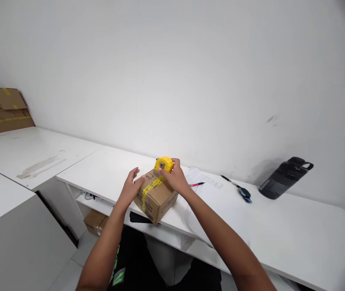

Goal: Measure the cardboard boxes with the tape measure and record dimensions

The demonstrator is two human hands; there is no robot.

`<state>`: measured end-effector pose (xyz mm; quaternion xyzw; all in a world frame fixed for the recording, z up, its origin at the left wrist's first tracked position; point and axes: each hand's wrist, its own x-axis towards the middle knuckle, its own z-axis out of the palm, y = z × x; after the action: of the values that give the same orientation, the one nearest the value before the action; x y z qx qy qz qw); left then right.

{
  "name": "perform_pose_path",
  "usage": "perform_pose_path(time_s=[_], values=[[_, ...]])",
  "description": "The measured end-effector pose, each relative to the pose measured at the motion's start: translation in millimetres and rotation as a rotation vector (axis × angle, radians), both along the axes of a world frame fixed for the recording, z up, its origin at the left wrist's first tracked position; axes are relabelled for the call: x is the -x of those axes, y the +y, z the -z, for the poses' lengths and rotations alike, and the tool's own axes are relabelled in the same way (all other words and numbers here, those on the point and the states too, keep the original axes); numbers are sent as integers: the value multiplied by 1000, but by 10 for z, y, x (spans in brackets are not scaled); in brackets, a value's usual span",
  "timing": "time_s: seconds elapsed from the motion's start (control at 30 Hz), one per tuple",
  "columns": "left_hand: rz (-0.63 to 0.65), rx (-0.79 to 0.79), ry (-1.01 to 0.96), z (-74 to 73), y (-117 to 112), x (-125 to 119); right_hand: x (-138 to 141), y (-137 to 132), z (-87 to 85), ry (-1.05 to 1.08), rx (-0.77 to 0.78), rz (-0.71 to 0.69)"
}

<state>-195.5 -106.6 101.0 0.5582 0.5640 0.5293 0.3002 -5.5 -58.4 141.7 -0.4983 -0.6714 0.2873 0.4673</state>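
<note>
A small cardboard box (157,199) sealed with yellow tape sits at the front edge of the white desk (281,230). My right hand (175,178) is closed around a yellow tape measure (164,163) resting on the box's far top edge. My left hand (130,186) rests against the box's left side, thumb on the top, fingers spread and slightly curled. A short length of yellow tape blade runs across the box top between the two hands.
A red pen (197,184) and white papers (204,190) lie behind the box. A black pen with lanyard (239,189) and a dark water bottle (284,178) lie to the right by the wall. Cardboard boxes (3,111) are stacked far left; another box (95,221) sits under the desk.
</note>
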Motion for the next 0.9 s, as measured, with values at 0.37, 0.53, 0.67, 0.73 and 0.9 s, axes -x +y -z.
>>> perform_pose_path(time_s=[0.37, 0.53, 0.67, 0.73, 0.9], values=[[485, 96, -249, -92, 117, 52, 239, -153, -21, -343, -57, -27], [373, 150, -280, -33, 206, 75, -127, -510, -7, -448, -49, 30], [415, 167, -310, -17, 267, 81, -583, -895, 110, -316, 57, 107], [414, 169, -313, -20, 286, 81, -732, -1016, 194, -245, 72, 141], [393, 175, -326, -10, 313, 92, -760, -1024, 291, -215, 67, 166]])
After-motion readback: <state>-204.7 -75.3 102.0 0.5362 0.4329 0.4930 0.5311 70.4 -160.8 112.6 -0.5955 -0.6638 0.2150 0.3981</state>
